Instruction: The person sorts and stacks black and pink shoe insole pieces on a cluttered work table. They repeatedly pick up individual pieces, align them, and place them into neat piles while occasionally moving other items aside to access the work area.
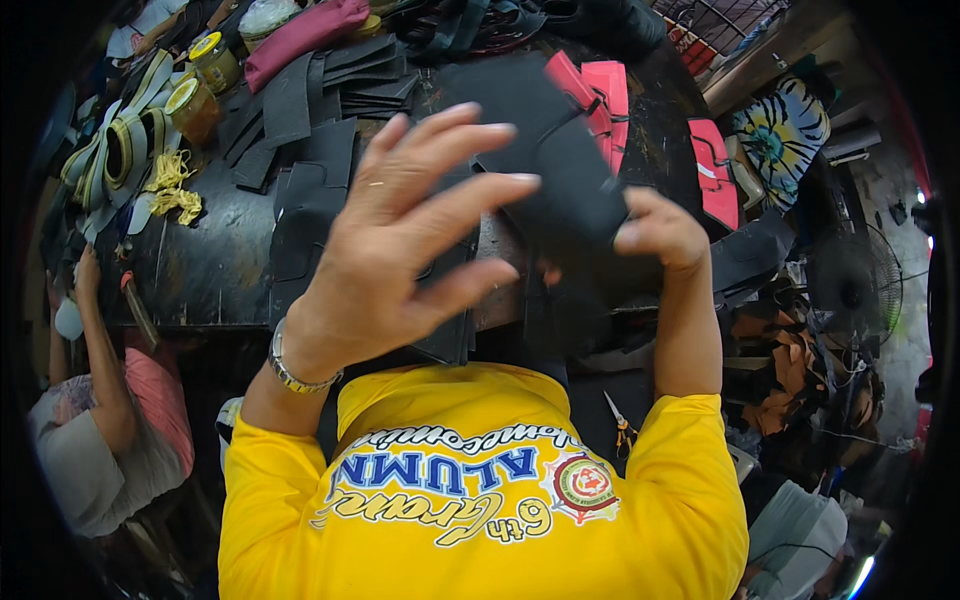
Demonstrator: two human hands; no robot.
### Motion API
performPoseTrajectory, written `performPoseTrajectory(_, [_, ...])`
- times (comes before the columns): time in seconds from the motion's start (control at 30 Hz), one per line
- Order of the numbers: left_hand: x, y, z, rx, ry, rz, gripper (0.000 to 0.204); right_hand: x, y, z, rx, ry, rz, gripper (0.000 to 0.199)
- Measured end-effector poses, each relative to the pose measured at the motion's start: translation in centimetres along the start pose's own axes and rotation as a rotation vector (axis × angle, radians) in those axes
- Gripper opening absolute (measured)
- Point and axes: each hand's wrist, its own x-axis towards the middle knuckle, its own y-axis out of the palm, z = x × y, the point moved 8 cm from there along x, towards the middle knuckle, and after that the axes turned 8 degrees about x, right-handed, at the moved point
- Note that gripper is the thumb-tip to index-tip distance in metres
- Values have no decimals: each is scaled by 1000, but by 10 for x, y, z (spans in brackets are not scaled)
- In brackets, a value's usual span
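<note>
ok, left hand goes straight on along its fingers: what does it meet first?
Most likely the blurred black sheet that the right hand appears to grip by a corner. The left hand's fingertips overlap it in view; the depth gap is unclear.

A printed yellow shirt (420, 555), metal wristwatch (290, 370) and ring (376, 184) are worn.

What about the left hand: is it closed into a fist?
No, the left hand is open, with its fingers spread and clear gaps between them.
</note>
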Motion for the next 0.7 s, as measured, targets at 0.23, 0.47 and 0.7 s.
performPoseTrajectory(0.23, [-2,51,-11,-241,10,569,26,8,63,-20,-583,78,471,34])
performPoseTrajectory(0.47, [-44,42,33,-522,-292,296,19,13,-74,32,-755,-259,-483,29])
performPoseTrajectory(0.7, [-79,66,-12,-243,36,478,46,27,-122,-1,-808,-303,-529,30])
